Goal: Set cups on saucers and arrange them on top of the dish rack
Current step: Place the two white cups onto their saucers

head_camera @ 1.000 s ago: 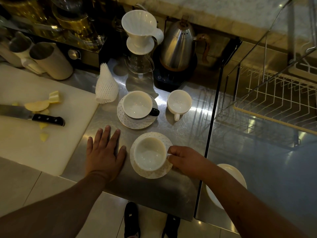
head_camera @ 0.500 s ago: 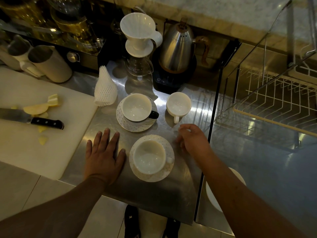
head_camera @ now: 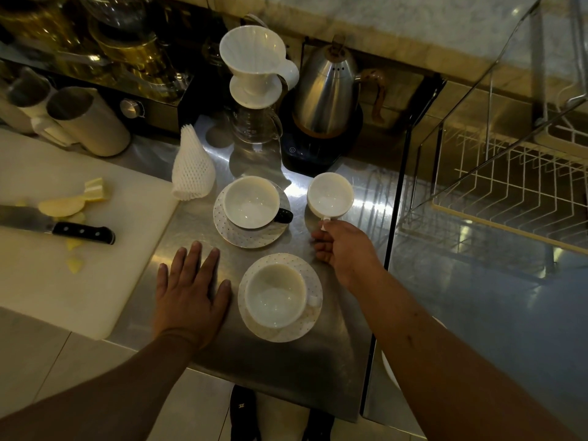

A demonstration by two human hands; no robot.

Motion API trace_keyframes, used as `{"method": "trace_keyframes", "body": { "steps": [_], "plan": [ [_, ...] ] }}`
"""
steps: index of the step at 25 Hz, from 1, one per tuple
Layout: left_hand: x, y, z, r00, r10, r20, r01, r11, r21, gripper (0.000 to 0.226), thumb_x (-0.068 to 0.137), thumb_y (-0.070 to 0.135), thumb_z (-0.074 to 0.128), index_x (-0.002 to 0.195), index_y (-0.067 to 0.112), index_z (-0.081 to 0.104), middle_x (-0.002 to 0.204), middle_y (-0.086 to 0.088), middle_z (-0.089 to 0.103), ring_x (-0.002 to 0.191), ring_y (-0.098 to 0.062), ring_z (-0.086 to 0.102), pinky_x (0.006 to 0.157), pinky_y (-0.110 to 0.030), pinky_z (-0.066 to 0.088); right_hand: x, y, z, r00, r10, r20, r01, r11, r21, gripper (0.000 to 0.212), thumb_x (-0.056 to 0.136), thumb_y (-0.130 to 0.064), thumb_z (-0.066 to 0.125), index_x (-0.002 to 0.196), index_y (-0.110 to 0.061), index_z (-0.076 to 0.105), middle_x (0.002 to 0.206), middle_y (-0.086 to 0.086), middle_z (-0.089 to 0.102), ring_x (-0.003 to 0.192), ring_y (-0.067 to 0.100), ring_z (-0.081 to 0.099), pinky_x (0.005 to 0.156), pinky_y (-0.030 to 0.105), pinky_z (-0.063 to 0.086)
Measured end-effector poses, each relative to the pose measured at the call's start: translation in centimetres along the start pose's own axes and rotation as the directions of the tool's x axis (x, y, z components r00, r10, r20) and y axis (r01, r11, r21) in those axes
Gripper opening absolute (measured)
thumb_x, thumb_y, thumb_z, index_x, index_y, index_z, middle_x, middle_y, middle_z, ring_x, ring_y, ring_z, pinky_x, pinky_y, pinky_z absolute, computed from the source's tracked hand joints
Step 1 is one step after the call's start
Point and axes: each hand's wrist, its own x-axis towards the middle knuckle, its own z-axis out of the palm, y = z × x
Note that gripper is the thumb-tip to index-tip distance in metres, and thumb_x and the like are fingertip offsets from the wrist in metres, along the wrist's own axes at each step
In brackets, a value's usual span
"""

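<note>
A white cup (head_camera: pixel 275 296) stands on a dotted saucer (head_camera: pixel 305 326) near the steel counter's front edge. Behind it a second white cup with a black handle (head_camera: pixel 251 202) sits on another dotted saucer (head_camera: pixel 241 235). A third white cup (head_camera: pixel 330 194) stands bare on the counter at the right. My right hand (head_camera: pixel 342 246) pinches this cup's handle. My left hand (head_camera: pixel 191 291) lies flat on the counter, fingers spread, left of the near saucer. A wire dish rack (head_camera: pixel 509 189) stands at the right behind a glass panel. A white plate (head_camera: pixel 388 367) shows partly under my right forearm.
A white cutting board (head_camera: pixel 79 281) with a black-handled knife (head_camera: pixel 79 232) and fruit pieces lies at the left. A foam net sleeve (head_camera: pixel 191 167), a pour-over dripper on a glass carafe (head_camera: pixel 254 74), a steel kettle (head_camera: pixel 327 90) and two metal pitchers (head_camera: pixel 86 119) line the back.
My right hand let go of the near cup's handle, moved back and right, and closed on the handle of the bare cup. My left hand stayed flat.
</note>
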Motion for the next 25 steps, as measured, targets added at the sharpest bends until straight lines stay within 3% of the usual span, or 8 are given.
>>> {"method": "trace_keyframes", "body": {
  "steps": [2,7,10,14,21,25],
  "plan": [
    [0.0,0.0,0.0,1.000,0.000,-0.001,0.000,1.000,0.008,0.069,0.101,0.066,0.020,0.163,0.037,0.015,0.172,0.000,0.009,0.159,-0.022,0.000,0.127,-0.053,0.004,0.2,-0.2,0.1,1.000,-0.007,0.001,0.007,1.000,0.006,0.017,0.103,-0.021,0.053,0.106,-0.010,0.066,0.083,0.012,0.071,0.067,0.020,0.064,0.060,0.031,0.054],
    [0.0,0.0,0.1,1.000,-0.006,0.004,0.006,1.000,0.018,0.070,0.100,0.067,0.019,0.163,0.037,0.015,0.172,0.000,0.008,0.159,-0.022,0.000,0.127,-0.054,0.005,-0.1,-0.5,-2.9,0.997,-0.074,-0.009,0.073,0.994,-0.077,0.008,0.100,-0.019,0.060,0.100,-0.014,0.066,0.088,0.018,0.073,0.068,0.019,0.066,0.055,0.025,0.056],
    [-0.1,-0.1,0.0,1.000,-0.006,0.002,0.006,1.000,0.011,0.070,0.100,0.067,0.020,0.163,0.037,0.016,0.173,0.000,0.010,0.159,-0.023,0.002,0.127,-0.052,0.004,-1.8,0.0,-6.7,0.985,-0.174,0.021,0.174,0.962,-0.210,0.016,0.100,-0.016,0.056,0.093,-0.008,0.067,0.084,0.020,0.074,0.067,0.022,0.068,0.055,0.024,0.056],
    [-0.3,0.3,-0.3,1.000,-0.018,0.012,0.018,1.000,0.009,0.072,0.099,0.068,0.020,0.163,0.037,0.015,0.173,0.000,0.012,0.159,-0.023,0.004,0.127,-0.052,0.004,-5.3,1.0,-12.8,0.956,-0.261,0.137,0.290,0.917,-0.273,0.022,0.102,-0.008,0.051,0.090,-0.001,0.068,0.073,0.010,0.072,0.065,0.017,0.067,0.059,0.024,0.055],
    [-0.4,0.8,-0.9,1.000,-0.018,0.005,0.018,1.000,0.020,0.071,0.097,0.062,0.028,0.161,0.031,0.027,0.171,-0.005,0.022,0.157,-0.030,0.014,0.125,-0.055,0.012,-10.2,3.5,-21.9,0.961,-0.108,0.253,0.230,0.820,-0.524,0.020,0.102,-0.003,0.051,0.091,0.005,0.067,0.088,0.020,0.068,0.079,0.026,0.060,0.072,0.038,0.045],
    [-0.5,1.2,-1.4,0.999,-0.033,0.004,0.033,0.999,0.011,0.072,0.096,0.061,0.028,0.161,0.030,0.028,0.171,-0.005,0.022,0.157,-0.030,0.014,0.125,-0.053,0.010,-11.9,4.4,-24.4,0.965,-0.022,0.260,0.181,0.777,-0.603,0.018,0.101,0.000,0.051,0.091,0.002,0.067,0.088,0.013,0.068,0.076,0.018,0.057,0.064,0.021,0.045]
  ]
}}
